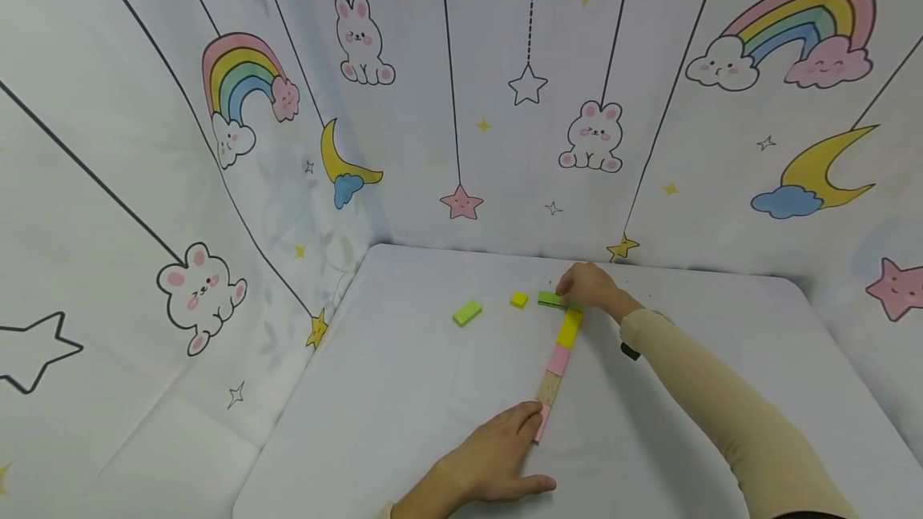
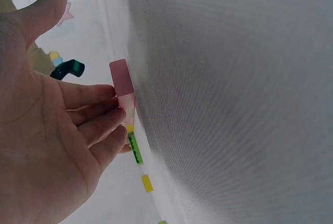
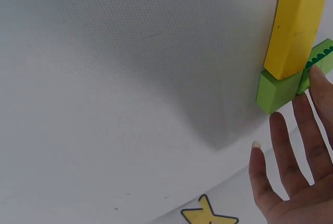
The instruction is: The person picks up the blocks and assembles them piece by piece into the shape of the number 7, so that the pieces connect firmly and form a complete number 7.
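From the head view, a row of blocks lies on the white tabletop [image 1: 404, 359]. The left hand [image 1: 497, 455] lies flat, fingers touching the pink block [image 1: 541, 423] at the near end. The right hand [image 1: 587, 285] touches the green block [image 1: 551, 299] at the far end.

Left wrist view: straight fingers [image 2: 93, 115] press the pink block [image 2: 120, 78], holding nothing.

Right wrist view: the fingers [image 3: 299, 130] are straight, just touching the green block [image 3: 278, 90] beside a yellow block [image 3: 296, 21].

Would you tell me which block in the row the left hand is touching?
The pink block at the row's near end; the other pink one sits mid-row, untouched.
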The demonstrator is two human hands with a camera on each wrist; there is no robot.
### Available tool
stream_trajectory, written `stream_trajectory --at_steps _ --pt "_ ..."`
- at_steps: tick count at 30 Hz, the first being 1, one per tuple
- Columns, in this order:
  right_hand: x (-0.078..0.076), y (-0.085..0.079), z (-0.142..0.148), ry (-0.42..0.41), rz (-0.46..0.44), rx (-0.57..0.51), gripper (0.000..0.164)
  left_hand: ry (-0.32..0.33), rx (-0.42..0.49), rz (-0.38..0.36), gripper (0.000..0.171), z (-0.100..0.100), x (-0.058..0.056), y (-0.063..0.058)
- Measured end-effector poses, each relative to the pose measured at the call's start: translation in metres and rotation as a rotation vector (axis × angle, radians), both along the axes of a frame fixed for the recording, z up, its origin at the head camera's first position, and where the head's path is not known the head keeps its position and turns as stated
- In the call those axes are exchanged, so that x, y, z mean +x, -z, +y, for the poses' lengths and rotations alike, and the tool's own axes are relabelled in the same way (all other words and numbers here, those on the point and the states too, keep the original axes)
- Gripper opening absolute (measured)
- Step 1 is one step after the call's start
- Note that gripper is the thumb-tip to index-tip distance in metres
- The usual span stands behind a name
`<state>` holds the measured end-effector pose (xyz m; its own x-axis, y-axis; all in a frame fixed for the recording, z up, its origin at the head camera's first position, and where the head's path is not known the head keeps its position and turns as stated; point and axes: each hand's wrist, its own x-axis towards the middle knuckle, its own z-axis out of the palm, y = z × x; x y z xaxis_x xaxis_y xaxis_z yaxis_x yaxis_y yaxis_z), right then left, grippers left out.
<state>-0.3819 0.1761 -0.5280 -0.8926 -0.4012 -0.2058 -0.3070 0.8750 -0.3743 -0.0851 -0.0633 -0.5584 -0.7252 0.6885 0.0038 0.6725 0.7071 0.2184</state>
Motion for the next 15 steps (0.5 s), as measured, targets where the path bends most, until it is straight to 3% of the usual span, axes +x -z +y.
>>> stream_trajectory --at_steps 15 --pt "0.0003 -0.0002 0.0027 0.003 -0.012 0.005 0.016 0.004 0.000 0.010 0.093 0.0005 -0.0003 0.0013"
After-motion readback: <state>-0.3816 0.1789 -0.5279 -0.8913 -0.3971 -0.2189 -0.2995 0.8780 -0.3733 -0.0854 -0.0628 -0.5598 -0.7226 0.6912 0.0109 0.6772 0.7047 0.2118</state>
